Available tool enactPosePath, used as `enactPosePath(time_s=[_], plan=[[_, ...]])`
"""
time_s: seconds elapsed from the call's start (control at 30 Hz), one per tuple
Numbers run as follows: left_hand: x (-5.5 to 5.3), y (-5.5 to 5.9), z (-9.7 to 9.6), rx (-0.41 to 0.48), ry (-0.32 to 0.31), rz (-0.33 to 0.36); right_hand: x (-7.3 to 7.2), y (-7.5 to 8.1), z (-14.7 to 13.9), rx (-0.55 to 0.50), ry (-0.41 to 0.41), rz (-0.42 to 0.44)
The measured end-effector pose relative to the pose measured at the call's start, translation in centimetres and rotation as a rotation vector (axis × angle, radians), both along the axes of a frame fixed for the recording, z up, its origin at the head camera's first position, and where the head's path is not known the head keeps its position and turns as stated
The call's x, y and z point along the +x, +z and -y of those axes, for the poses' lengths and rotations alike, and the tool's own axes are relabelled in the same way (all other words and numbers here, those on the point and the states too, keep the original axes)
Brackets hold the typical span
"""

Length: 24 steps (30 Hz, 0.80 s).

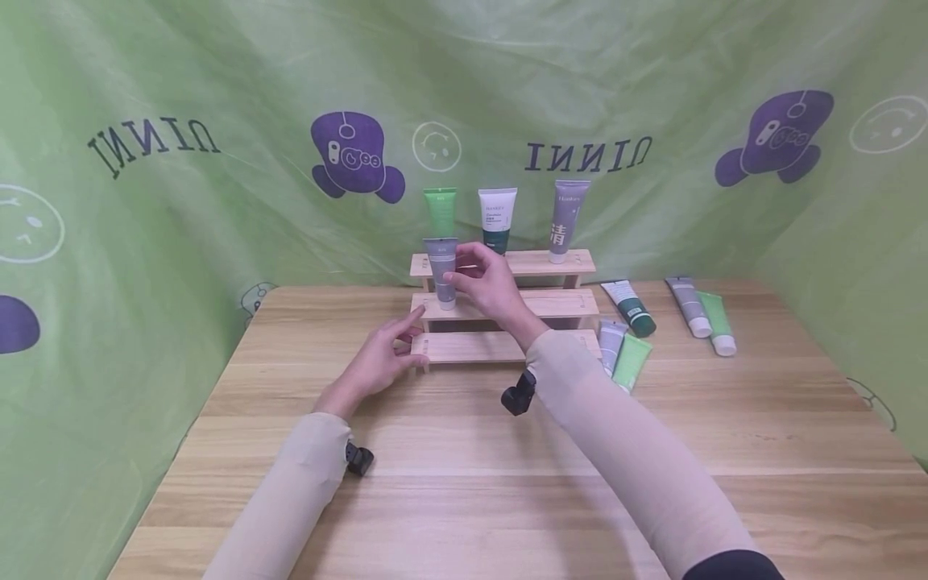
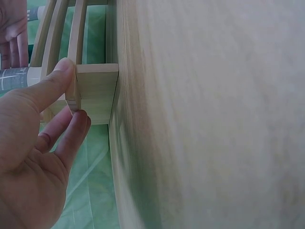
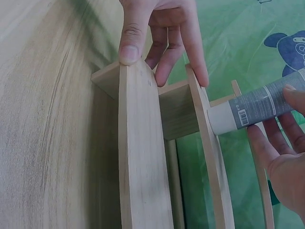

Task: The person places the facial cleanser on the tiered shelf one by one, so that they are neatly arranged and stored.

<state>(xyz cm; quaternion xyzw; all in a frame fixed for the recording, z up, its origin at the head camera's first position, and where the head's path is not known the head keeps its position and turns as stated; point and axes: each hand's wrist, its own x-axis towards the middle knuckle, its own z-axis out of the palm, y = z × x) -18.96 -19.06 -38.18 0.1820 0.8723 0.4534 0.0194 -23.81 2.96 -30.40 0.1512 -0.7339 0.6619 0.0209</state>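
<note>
My right hand point(image 1: 493, 283) holds a grey squeeze tube point(image 3: 259, 102) between thumb and fingers. The tube stands upright, its white cap against the left part of the middle step of a three-step wooden display stand point(image 1: 471, 347). At the stand's left end, my left hand point(image 2: 35, 138) grips the lowest step, thumb at the front edge and fingers behind; its index finger reaches the middle step in the right wrist view. On the top step stand a green tube point(image 1: 440, 211), a white and dark green tube point(image 1: 497, 211) and a purple-grey tube point(image 1: 569, 217).
Right of the stand, on the wooden table point(image 1: 449, 483), lie a white and green tube point(image 1: 629, 308), a grey tube point(image 1: 689, 306) beside a green tube point(image 1: 716, 322), and another grey tube point(image 1: 611, 342) beside a green one point(image 1: 632, 360). A green printed cloth point(image 1: 261, 72) hangs behind.
</note>
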Motion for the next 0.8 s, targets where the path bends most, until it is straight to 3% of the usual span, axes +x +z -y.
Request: enactPosePath(time_s=[0.8], plan=[[-0.2, -0.4, 0.1, -0.003, 0.001, -0.003, 0.2, 0.2, -1.0, 0.094, 0.026, 0.03]])
